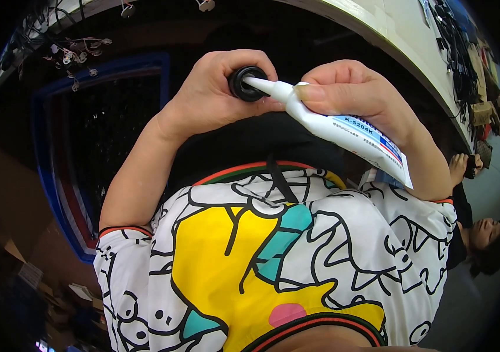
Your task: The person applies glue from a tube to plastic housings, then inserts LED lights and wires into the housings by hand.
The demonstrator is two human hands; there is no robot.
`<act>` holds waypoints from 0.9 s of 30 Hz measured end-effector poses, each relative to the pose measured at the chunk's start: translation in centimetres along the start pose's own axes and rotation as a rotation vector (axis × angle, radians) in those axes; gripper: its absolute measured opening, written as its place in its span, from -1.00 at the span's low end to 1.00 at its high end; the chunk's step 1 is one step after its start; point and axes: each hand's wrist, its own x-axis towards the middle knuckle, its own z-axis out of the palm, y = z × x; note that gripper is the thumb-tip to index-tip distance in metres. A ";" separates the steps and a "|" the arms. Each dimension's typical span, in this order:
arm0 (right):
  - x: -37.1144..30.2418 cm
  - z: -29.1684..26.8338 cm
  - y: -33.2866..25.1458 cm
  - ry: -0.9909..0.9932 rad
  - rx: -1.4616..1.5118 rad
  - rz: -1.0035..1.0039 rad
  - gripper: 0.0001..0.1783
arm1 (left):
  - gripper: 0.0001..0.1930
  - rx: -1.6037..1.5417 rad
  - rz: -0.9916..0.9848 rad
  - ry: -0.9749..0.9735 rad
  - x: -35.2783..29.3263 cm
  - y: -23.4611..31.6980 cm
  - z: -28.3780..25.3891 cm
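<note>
Blue frame: far left, enclosing dark contents too dim to identify.
Wire leads: upper left, a tangle with small metal ends.
Left hand: mine, fingers and thumb wrapped round the black round part, gripping it. I judge that a slack grip could let the part twist, carrying its opening off line.
Black round part: at the right side of my left hand, between thumb and index finger, its open end exposed.
Nozzle: white, tapering, its tip at that opening; whether it touches the inner wall I cannot tell. Should either hand drift, the tip might scrape the rim or let contents land outside.
Tube: white with blue print, slanting down to the right; its neck lies beneath my right thumb, its body just below the palm, its flat end near my wrist.
Right hand: mine, pinching the tube near its neck, thumb in front, fingers curled behind. Too hard a squeeze would probably overfill the part.
Pale bench: upper right, its edge curving behind my right hand.
Black cables: bundled, far right.
Co-worker's hand: right edge, below the cables, well apart from mine.
</note>
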 end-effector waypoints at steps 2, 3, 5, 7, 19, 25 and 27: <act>0.0 0.3 -0.2 0.047 -0.015 0.040 -0.68 | -0.76 0.004 0.009 0.003 0.0 -0.1 0.0; -0.1 0.5 -0.4 0.052 -0.011 0.038 -0.68 | -0.75 0.017 0.008 0.018 0.0 0.0 0.0; -0.3 0.9 -0.7 0.111 -0.058 0.043 -0.75 | -0.75 -0.013 -0.006 0.043 -0.1 0.1 0.0; -0.2 0.7 -0.4 0.179 -0.089 0.020 -0.75 | -0.79 0.020 0.019 0.053 0.1 0.3 0.4; -0.4 -3.7 0.8 -0.029 0.062 -0.144 -0.73 | -0.83 -0.156 -0.082 0.078 2.8 1.8 0.9; -1.9 -5.2 0.7 0.039 0.019 -0.526 -0.84 | -0.65 -0.032 -0.112 0.162 4.7 3.5 1.4; -2.4 -7.0 -0.7 0.189 -0.024 -0.575 -0.87 | -0.59 0.141 -0.050 0.220 5.0 3.4 1.8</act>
